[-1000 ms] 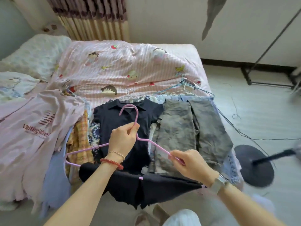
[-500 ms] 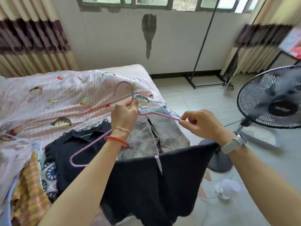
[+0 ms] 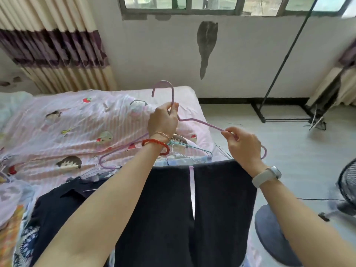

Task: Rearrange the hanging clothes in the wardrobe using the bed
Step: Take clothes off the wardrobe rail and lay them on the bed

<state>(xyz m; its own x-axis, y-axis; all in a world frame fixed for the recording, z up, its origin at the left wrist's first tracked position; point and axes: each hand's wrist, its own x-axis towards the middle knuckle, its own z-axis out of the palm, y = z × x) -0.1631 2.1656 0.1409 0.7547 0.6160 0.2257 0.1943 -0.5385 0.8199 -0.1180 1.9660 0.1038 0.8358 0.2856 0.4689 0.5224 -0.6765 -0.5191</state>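
Observation:
A pink hanger (image 3: 200, 121) is held up over the foot of the bed (image 3: 81, 120). My left hand (image 3: 163, 120) grips it at the neck, just below the hook. My right hand (image 3: 242, 145) pinches its right arm. A black garment (image 3: 221, 205) hangs folded over the hanger's lower bar and drops toward me. More clothes lie on the bed: a black shirt (image 3: 57, 205) at lower left, a patterned piece (image 3: 11, 228) beside it, and light blue fabric with wire hangers (image 3: 185, 155) behind my wrists.
A black clothes rack (image 3: 277, 78) stands on the floor at the right, by the wall under the window. A fan (image 3: 346, 185) with its round base (image 3: 273, 232) stands at lower right, its cord across the floor. Striped curtains (image 3: 57, 47) hang at the left.
Both hands have lifted the hanger with the black garment up off the bed. The view has tilted up and to the right, toward the wall, window and rack.

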